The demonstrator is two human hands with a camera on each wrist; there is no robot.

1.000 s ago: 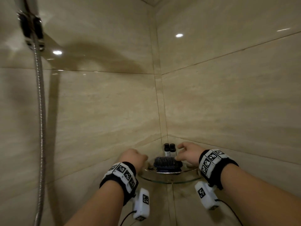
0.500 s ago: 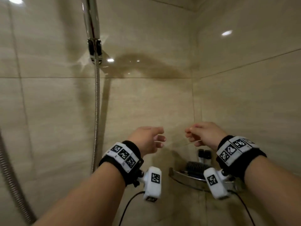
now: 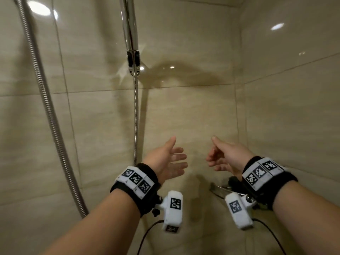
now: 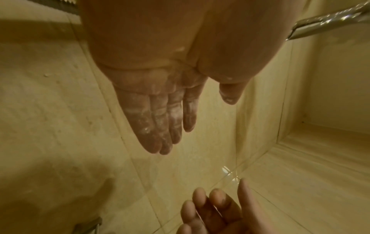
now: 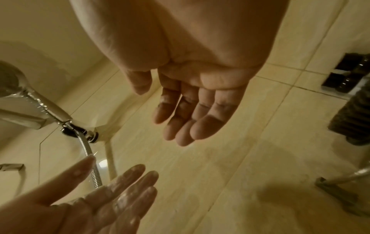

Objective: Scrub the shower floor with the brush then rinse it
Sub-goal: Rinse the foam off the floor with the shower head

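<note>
White soap film coats the left hand point(image 3: 168, 159); its fingers are spread and hold nothing. The right hand point(image 3: 227, 156), at 3 o'clock from it, is relaxed and empty, palms facing, apart. The brush point(image 5: 352, 120) lies on the corner shelf point(image 3: 218, 189), at 5 o'clock below the right hand.

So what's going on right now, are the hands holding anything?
Left hand open, soapy, holding nothing. Right hand open, holding nothing. Brush on corner shelf, below right wrist. Shower handle in its holder, nothing blocking it.
</note>
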